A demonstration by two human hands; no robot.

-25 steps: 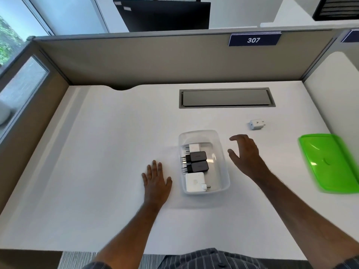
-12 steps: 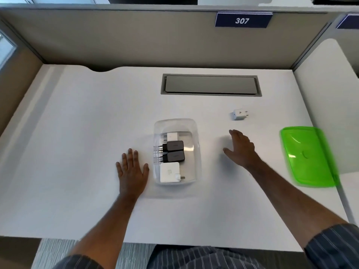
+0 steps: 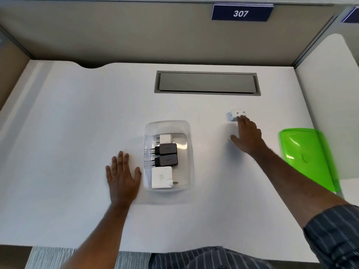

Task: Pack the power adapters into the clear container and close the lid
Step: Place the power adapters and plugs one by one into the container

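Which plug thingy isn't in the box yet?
The small white adapter on the desk, at the right hand's fingertips. The other four, two white and two black, already lie inside the clear container.

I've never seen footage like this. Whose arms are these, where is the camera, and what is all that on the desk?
No machine here: a person wears a camera on the head, looking down at their own arms. The left hand lies flat on the white desk beside a clear container, which holds two white and two black power adapters. The right hand reaches out, fingertips at a small white adapter lying loose on the desk; no grip on it shows yet. The green lid waits at the far right. Neither hand holds anything.
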